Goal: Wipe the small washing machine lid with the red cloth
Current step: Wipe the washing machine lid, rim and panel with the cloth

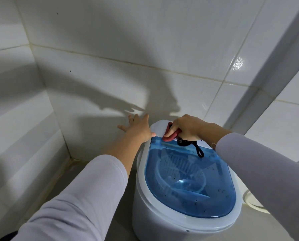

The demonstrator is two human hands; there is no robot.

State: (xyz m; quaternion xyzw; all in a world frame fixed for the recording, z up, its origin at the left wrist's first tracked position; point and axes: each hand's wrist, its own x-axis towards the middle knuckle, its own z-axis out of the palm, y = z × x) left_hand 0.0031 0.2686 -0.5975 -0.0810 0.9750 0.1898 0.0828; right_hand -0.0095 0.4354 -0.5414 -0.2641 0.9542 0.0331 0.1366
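One right hand [187, 126] grips red cloth [170, 136] on lid [188, 180]; left hand [139, 128] splayed.

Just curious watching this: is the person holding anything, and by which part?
The right hand grips the bunched red cloth at the lid's far end. The left hand, fingers spread, holds nothing.

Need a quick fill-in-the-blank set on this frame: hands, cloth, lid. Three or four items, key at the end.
1. The right hand presses a cloth whose colour is ____.
2. The see-through lid of the washing machine is tinted ____.
3. The left hand has its fingers spread, its thumb touching the machine's ____ rim.
4. Dark ____ dot the lid's surface.

Missing words: red; blue; white; specks
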